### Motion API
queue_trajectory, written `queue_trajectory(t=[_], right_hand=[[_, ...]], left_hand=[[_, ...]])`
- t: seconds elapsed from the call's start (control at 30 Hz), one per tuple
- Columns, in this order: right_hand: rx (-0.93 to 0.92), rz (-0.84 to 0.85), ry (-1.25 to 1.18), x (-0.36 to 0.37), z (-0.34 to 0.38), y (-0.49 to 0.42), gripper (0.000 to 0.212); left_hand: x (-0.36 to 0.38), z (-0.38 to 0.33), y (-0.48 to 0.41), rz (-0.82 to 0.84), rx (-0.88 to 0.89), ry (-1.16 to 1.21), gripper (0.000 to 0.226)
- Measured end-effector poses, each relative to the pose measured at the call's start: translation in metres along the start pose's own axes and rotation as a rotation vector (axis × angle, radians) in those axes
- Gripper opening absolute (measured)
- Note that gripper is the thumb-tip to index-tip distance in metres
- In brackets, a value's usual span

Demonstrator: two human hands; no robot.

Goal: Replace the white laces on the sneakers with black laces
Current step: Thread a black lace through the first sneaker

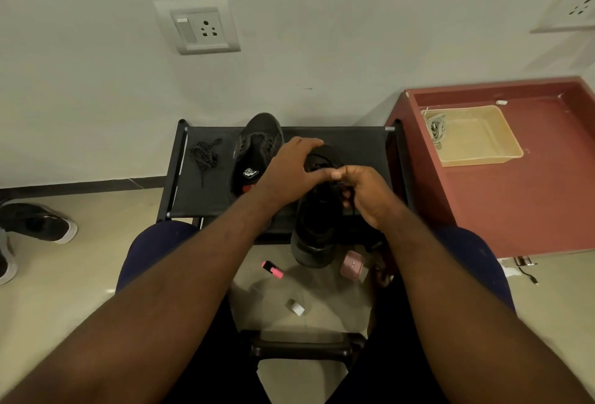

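Note:
A black sneaker [317, 229] stands on the near edge of a black fabric rack [206, 191], toe pointing away from me. My left hand [291, 171] grips its front part from above. My right hand [363, 192] pinches a black lace [349, 197] over the sneaker's eyelets. A second black sneaker [257, 146] lies on the rack behind, with no lace visible in it. A bundled black lace [204, 154] rests on the rack's left side. A white lace [435, 128] lies in a beige tray [483, 152].
The tray sits on a red cabinet [531, 197] to the right. On the floor lie a pink marker [273, 269], a pink case [352, 264] and a small white roll [297, 307]. Other shoes [38, 221] stand at the far left. A wall rises behind the rack.

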State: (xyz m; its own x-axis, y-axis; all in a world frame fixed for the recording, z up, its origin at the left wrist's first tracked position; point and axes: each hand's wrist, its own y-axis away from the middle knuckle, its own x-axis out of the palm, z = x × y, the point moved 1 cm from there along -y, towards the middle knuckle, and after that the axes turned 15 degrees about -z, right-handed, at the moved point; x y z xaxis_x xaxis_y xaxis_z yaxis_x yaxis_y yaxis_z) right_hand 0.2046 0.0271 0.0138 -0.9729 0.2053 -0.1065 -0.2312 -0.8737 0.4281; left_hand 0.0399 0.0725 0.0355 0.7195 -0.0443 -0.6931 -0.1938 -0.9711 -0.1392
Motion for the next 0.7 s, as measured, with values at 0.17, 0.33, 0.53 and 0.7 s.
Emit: queue_trajectory(t=[0.17, 0.33, 0.53, 0.7], right_hand=[[0.048, -0.009, -0.032, 0.006, -0.004, -0.001, 0.028], [0.034, -0.034, -0.036, 0.006, 0.000, 0.002, 0.026], [-0.010, -0.046, 0.023, 0.006, -0.001, 0.002, 0.027], [-0.027, -0.051, 0.013, 0.010, -0.003, 0.000, 0.022]], left_hand=[[-0.006, -0.005, 0.005, -0.030, -0.197, 0.089, 0.042], [0.001, -0.005, 0.009, 0.108, -0.230, 0.023, 0.030], [-0.008, -0.018, -0.003, -0.060, -0.914, 0.904, 0.019], [-0.011, -0.015, -0.001, 0.148, -0.639, 0.132, 0.029]])
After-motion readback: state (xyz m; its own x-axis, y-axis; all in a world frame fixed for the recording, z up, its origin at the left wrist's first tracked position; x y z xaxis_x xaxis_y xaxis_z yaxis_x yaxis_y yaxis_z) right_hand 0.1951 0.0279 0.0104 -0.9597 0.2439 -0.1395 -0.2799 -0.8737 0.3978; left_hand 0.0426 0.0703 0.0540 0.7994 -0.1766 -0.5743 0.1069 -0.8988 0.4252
